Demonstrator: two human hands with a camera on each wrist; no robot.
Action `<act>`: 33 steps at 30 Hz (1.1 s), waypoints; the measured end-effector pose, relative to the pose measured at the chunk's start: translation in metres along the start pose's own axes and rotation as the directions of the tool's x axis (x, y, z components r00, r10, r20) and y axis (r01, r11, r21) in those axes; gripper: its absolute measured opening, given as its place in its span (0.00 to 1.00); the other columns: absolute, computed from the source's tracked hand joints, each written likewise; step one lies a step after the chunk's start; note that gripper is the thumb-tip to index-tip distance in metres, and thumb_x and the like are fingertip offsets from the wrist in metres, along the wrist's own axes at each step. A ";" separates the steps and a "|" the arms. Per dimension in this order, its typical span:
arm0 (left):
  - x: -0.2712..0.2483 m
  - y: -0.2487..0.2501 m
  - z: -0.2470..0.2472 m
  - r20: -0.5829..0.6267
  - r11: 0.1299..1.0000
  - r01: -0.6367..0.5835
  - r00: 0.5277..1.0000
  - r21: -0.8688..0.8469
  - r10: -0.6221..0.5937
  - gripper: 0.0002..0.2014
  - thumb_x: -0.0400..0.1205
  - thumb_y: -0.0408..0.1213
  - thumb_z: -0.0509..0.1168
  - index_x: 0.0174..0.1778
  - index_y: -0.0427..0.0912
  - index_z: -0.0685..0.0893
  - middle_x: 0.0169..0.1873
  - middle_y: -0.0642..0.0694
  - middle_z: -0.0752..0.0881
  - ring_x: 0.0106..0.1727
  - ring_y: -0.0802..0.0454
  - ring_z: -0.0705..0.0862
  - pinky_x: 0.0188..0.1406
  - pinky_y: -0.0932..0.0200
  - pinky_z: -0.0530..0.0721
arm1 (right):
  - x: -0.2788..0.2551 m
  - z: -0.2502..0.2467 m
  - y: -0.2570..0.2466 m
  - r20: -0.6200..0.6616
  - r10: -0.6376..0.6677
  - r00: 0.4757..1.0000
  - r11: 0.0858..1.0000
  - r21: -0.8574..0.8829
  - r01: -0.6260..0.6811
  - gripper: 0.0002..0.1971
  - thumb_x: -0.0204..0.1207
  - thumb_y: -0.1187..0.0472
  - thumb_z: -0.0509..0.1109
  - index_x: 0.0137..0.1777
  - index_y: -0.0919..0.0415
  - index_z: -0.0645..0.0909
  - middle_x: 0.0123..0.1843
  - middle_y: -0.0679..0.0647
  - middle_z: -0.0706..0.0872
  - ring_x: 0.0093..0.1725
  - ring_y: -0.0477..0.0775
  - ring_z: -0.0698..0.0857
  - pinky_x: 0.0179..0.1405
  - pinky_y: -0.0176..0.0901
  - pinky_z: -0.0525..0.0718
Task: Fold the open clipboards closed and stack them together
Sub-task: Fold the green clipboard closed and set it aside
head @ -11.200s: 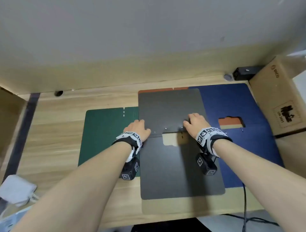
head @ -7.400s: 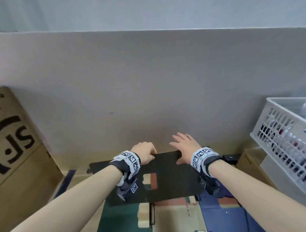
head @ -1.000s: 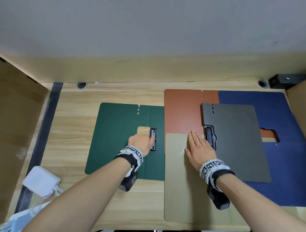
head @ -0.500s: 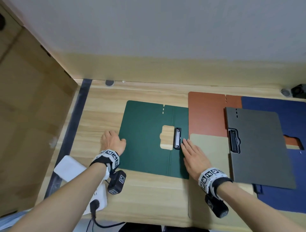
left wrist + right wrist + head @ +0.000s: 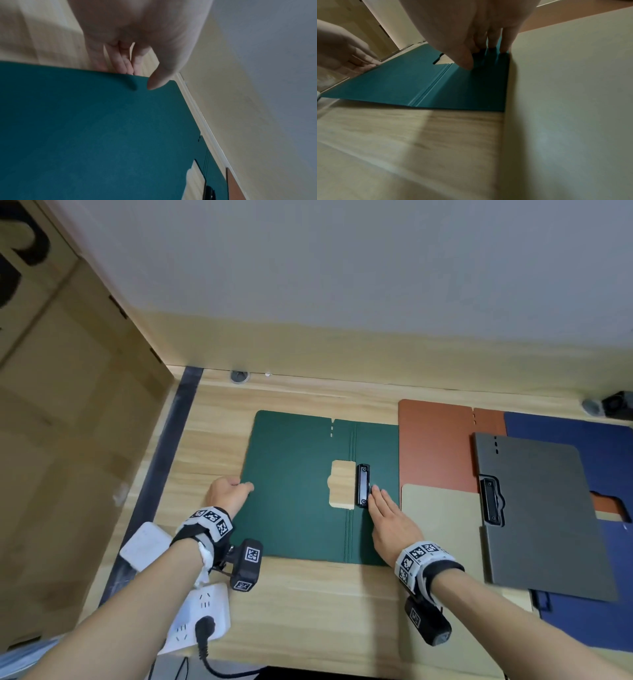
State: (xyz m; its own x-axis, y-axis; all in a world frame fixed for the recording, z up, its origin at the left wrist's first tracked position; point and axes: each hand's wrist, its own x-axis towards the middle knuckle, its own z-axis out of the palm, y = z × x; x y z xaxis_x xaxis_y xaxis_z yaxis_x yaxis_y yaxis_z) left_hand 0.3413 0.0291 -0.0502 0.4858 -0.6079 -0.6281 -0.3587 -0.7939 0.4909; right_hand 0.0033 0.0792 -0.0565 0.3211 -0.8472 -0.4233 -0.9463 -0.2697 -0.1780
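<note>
Green clipboard [image 5: 301,491] lies open on the surface [image 5: 308,604], left hand [image 5: 227,496] at its 9 o'clock edge with fingers [image 5: 123,65] curled under and thumb on top, right hand [image 5: 390,525] pressing flat, fingers straight, at 3 o'clock beside the clip [image 5: 363,486].

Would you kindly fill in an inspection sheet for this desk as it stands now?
Surface: wooden desk.
Job's things: green clipboard open flat; grey clipboard closed, lying on the tan, orange and blue ones.
Clutter: power strip.
Grippers: left hand at the green clipboard's left edge, thumb on top, fingers at the edge; right hand flat beside the clip.
Cables: black plug and cord in the strip.
Surroundings: cardboard box left, wall behind.
</note>
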 end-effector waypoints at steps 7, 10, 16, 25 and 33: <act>-0.022 0.018 -0.053 0.048 0.987 -0.104 0.993 -0.118 0.111 0.21 0.79 0.24 0.67 0.68 0.33 0.72 0.57 0.37 0.84 0.51 0.44 0.83 0.43 0.56 0.80 | 0.031 -0.021 -0.034 0.110 0.002 0.994 0.997 0.081 -0.011 0.38 0.79 0.67 0.55 0.85 0.61 0.39 0.87 0.53 0.36 0.86 0.52 0.39 0.84 0.46 0.55; -0.027 0.021 -0.078 -0.008 0.971 -0.234 0.972 -0.054 0.234 0.23 0.79 0.25 0.65 0.71 0.38 0.74 0.59 0.40 0.86 0.54 0.45 0.84 0.50 0.54 0.82 | 0.049 -0.027 -0.050 0.129 -0.001 0.992 0.995 0.095 -0.012 0.38 0.79 0.67 0.55 0.86 0.59 0.40 0.87 0.49 0.35 0.86 0.49 0.39 0.81 0.48 0.66; -0.057 0.031 -0.111 -0.085 0.910 -0.410 0.911 -0.060 0.404 0.27 0.80 0.22 0.65 0.75 0.44 0.74 0.62 0.49 0.81 0.54 0.51 0.86 0.43 0.67 0.83 | 0.090 -0.044 -0.083 0.185 -0.073 0.980 0.989 0.137 0.048 0.37 0.81 0.63 0.56 0.85 0.62 0.41 0.87 0.54 0.36 0.86 0.53 0.39 0.84 0.48 0.53; -0.119 0.095 -0.090 0.082 0.770 -0.637 0.766 -0.034 0.638 0.22 0.77 0.38 0.71 0.68 0.55 0.78 0.54 0.57 0.84 0.48 0.54 0.88 0.52 0.49 0.88 | 0.076 -0.087 -0.045 0.171 -0.005 0.985 0.869 0.488 -0.080 0.16 0.83 0.52 0.60 0.66 0.55 0.80 0.64 0.55 0.86 0.65 0.58 0.83 0.68 0.50 0.79; -0.143 0.152 -0.013 0.256 0.648 -0.758 0.643 0.078 0.721 0.14 0.82 0.49 0.64 0.61 0.52 0.84 0.52 0.57 0.87 0.48 0.59 0.83 0.53 0.56 0.82 | 0.020 -0.129 0.014 0.077 0.204 0.976 0.512 0.841 -0.173 0.21 0.88 0.55 0.53 0.57 0.70 0.83 0.50 0.66 0.90 0.42 0.59 0.88 0.33 0.28 0.82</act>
State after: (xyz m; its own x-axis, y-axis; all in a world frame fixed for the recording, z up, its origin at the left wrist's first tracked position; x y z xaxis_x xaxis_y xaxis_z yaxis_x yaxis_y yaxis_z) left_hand 0.2276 -0.0043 0.1220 -0.1505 -0.9672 -0.2047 -0.6629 -0.0549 0.7467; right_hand -0.0084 -0.0007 0.0471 0.1228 -0.8469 -0.5174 -0.5093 0.3937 -0.7652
